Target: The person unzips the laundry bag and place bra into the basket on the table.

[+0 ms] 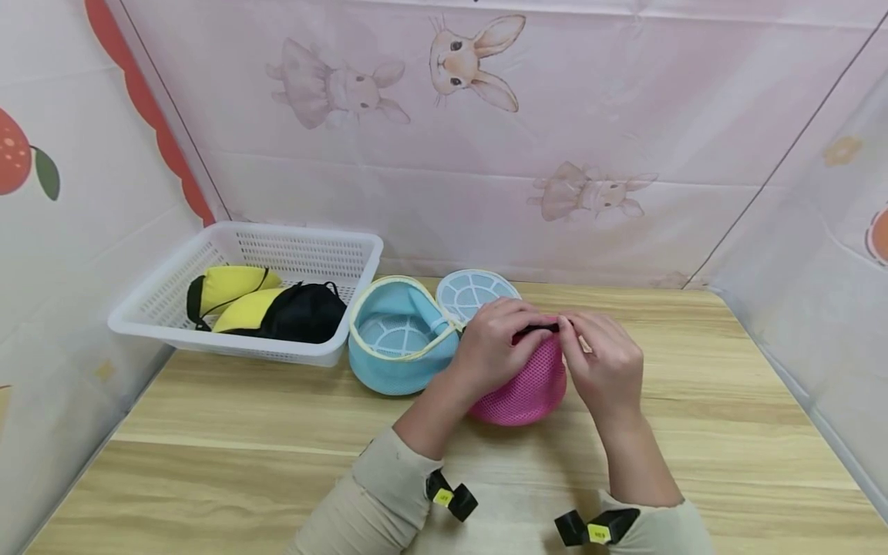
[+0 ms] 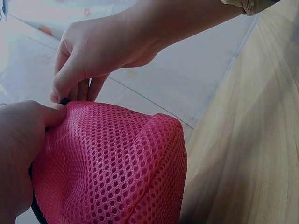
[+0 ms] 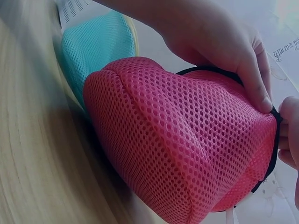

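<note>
A pink mesh laundry bag [image 1: 520, 397] with black edging is held just over the table, in front of me. My left hand [image 1: 496, 343] grips its rim, thumb on the near side. Opposite it, my right hand [image 1: 607, 362] pinches the black edging [image 3: 276, 147] between thumb and fingers. In the left wrist view the fingertips of both hands are close together on that edge, and the bag's mesh [image 2: 117, 158] bulges below them. Whether a zipper pull is between the right fingers is hidden.
Left of the pink bag stands a light-blue mesh laundry bag [image 1: 388, 378] with yellow edging, its round lid [image 1: 479, 289] flipped open behind. Farther left, a white plastic basket [image 1: 312, 352] holds a yellow-and-black bra [image 1: 308, 312]. A rabbit-print sheet [image 1: 430, 169] hangs behind the wooden table [image 1: 701, 432].
</note>
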A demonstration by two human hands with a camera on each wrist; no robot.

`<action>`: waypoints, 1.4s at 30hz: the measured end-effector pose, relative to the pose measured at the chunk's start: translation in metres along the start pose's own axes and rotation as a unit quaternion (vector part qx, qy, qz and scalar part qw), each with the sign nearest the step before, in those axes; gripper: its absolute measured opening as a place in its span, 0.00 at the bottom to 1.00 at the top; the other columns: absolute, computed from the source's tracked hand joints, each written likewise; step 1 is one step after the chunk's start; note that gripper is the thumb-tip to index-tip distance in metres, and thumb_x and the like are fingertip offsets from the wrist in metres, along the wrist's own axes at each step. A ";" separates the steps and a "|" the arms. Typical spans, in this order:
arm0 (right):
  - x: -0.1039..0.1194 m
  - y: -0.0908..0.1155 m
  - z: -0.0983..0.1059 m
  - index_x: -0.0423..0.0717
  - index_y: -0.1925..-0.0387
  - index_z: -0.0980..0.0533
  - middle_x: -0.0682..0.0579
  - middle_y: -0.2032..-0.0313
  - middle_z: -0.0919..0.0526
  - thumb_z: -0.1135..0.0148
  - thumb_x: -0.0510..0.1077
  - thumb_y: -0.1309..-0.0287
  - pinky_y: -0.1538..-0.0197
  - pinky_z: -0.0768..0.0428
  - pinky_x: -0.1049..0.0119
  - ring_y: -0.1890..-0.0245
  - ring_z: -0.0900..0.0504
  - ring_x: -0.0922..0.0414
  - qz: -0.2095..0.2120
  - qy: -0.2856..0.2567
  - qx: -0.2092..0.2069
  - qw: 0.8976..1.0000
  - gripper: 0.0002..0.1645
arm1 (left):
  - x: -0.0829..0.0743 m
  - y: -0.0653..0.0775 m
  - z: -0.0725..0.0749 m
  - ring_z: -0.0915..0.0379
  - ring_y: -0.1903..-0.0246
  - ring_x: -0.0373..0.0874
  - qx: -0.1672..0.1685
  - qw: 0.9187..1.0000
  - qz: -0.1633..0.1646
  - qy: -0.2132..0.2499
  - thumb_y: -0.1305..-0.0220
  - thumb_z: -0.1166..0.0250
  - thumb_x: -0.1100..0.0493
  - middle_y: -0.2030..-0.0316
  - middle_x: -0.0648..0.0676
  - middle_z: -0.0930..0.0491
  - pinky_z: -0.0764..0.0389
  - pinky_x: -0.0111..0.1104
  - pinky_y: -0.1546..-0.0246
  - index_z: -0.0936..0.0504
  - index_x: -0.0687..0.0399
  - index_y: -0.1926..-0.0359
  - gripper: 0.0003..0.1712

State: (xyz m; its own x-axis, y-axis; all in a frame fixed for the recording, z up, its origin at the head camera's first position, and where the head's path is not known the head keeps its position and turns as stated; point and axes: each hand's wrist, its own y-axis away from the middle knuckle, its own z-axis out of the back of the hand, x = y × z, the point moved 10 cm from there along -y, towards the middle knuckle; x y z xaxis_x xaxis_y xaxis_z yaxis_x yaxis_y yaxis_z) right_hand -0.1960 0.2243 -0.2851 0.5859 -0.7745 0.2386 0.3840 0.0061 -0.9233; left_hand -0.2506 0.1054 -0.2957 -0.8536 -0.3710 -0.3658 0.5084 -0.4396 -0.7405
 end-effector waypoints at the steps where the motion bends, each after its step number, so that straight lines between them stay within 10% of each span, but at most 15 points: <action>1: 0.000 0.000 0.001 0.34 0.68 0.14 0.43 0.68 0.12 0.38 0.37 0.40 0.58 0.19 0.59 0.68 0.14 0.46 -0.001 0.002 -0.002 1.000 0.10 | 0.000 0.000 0.001 0.21 0.59 0.38 -0.002 1.000 -0.002 0.000 0.39 0.30 0.58 0.62 0.48 0.14 0.23 0.28 0.52 0.11 0.52 0.56 0.10; 19: -0.010 -0.001 0.012 0.34 0.68 0.14 0.42 0.68 0.12 0.37 0.36 0.41 0.56 0.21 0.62 0.68 0.14 0.45 -0.030 0.011 -0.036 0.999 0.09 | 0.008 0.001 0.015 0.20 0.59 0.40 -0.047 0.999 0.000 -0.006 0.41 0.28 0.57 0.62 0.48 0.13 0.25 0.34 0.56 0.10 0.51 0.61 0.07; 26: -0.013 0.000 0.016 0.35 0.68 0.14 0.43 0.68 0.12 0.36 0.34 0.43 0.48 0.26 0.80 0.67 0.14 0.45 -0.041 0.009 -0.048 0.998 0.07 | 0.017 0.001 0.019 0.20 0.58 0.40 -0.052 0.999 0.008 0.008 0.41 0.28 0.58 0.63 0.48 0.13 0.26 0.35 0.55 0.11 0.53 0.62 0.07; 42: -0.006 0.001 0.005 0.36 0.69 0.14 0.44 0.69 0.12 0.33 0.35 0.45 0.59 0.23 0.70 0.70 0.15 0.48 -0.020 -0.005 -0.024 0.999 0.05 | 0.014 0.001 0.011 0.21 0.57 0.41 -0.015 1.000 0.010 -0.001 0.42 0.28 0.56 0.61 0.48 0.14 0.24 0.34 0.53 0.11 0.51 0.58 0.10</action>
State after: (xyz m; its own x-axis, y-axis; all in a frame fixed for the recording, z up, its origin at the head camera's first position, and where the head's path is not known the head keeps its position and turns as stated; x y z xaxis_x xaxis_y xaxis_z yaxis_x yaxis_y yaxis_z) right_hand -0.1954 0.2325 -0.2855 0.5782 -0.7667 0.2790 0.3726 -0.0561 -0.9263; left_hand -0.2609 0.0909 -0.2949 -0.8426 -0.3813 -0.3802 0.5224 -0.4075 -0.7491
